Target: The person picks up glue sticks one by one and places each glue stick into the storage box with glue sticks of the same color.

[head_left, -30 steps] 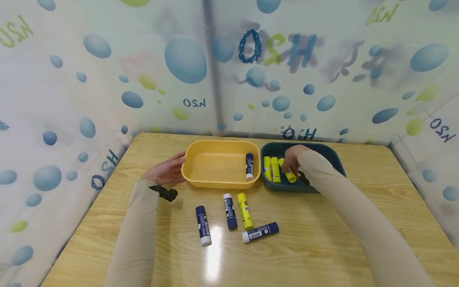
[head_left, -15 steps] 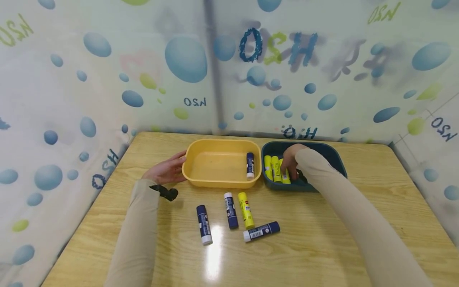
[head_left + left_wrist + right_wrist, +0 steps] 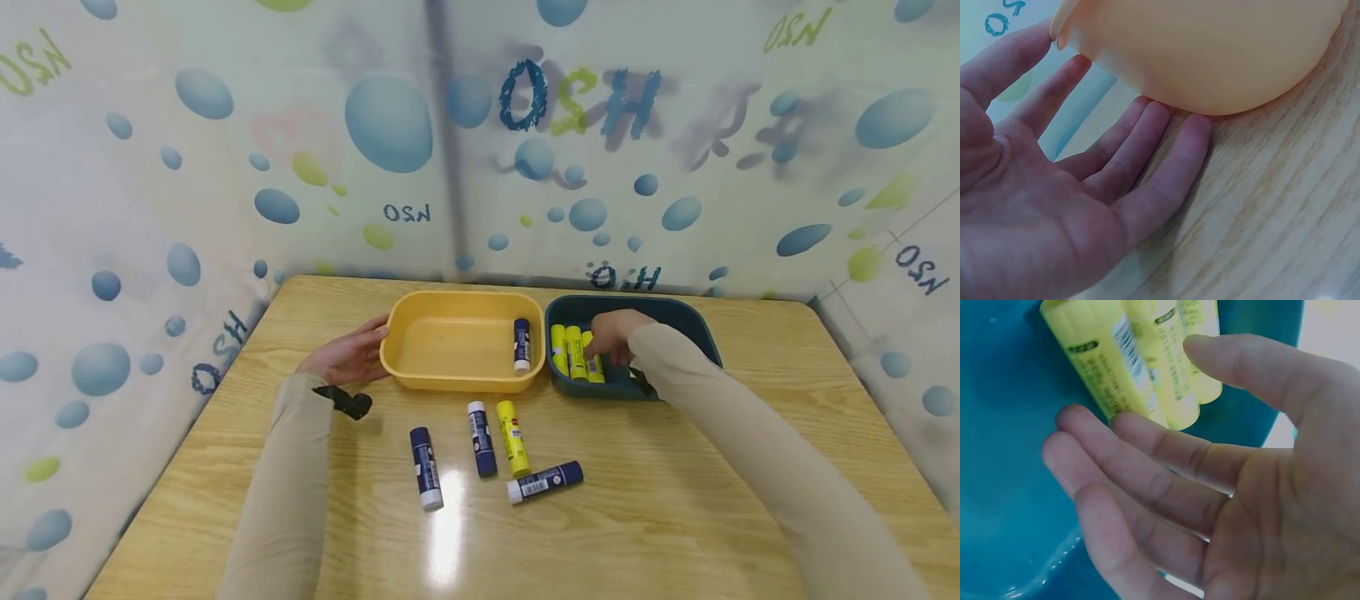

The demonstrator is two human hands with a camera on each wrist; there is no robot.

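My left hand (image 3: 347, 354) touches the left end of a yellow plastic bin (image 3: 457, 384), its fingertips against the outer wall and the fingers extended. One navy glue stick (image 3: 522, 343) with a white end lies inside that bin at the right. Over a dark teal bin (image 3: 678, 312), my right hand (image 3: 617, 329) has relaxed, spread fingers and holds nothing. Yellow glue sticks (image 3: 1100, 359) lie side by side there; in the right wrist view three show, close to the thumb and index finger. In the head view they line the bin's left side, the rightmost (image 3: 594, 367) partly covered by the hand.
On the wooden table (image 3: 637, 533) in front of the bins lie a yellow glue stick (image 3: 513, 438) and three navy ones, among them a left one (image 3: 426, 468), a middle one (image 3: 482, 439) and a sideways one (image 3: 545, 482). A patterned curtain (image 3: 480, 167) hangs behind.
The rightmost yellow glue stick in the teal bin has gone from slanted to lined up beside the others. My right hand has let go of it. My left hand stays at the yellow bin.
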